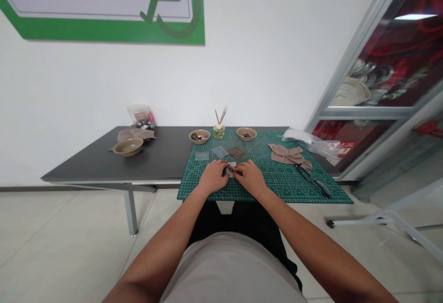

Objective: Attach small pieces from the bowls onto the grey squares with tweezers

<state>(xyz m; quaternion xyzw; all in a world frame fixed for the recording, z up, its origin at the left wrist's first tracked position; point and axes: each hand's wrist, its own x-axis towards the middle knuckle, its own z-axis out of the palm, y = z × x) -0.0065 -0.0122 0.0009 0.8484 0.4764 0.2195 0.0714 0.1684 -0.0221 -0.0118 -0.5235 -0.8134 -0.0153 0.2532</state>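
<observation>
Near the front edge of the green cutting mat [263, 188], a small crumpled light-grey piece of thin fabric [231, 168] sits between my two hands. My left hand [214, 175] pinches its left side, fingers curled. From the right, my right hand [250, 176] has closed fingertips on it. My fingers partly cover the piece, so whether it is a pouch is unclear. Just beyond lie two flat grey-blue squares [220, 151], [202, 156] and a flat brown square [236, 152], all of sheer-looking material.
Two tan bowls [200, 142], [247, 139] with dark bits flank a reed diffuser [219, 130]. Eyeglasses [314, 181] and a brown cloth [287, 154] lie right, near a clear plastic bag [316, 144]. Another bowl [128, 151] and a plastic container [141, 116] stand left. A glass-fronted cabinet [363, 113] borders the right.
</observation>
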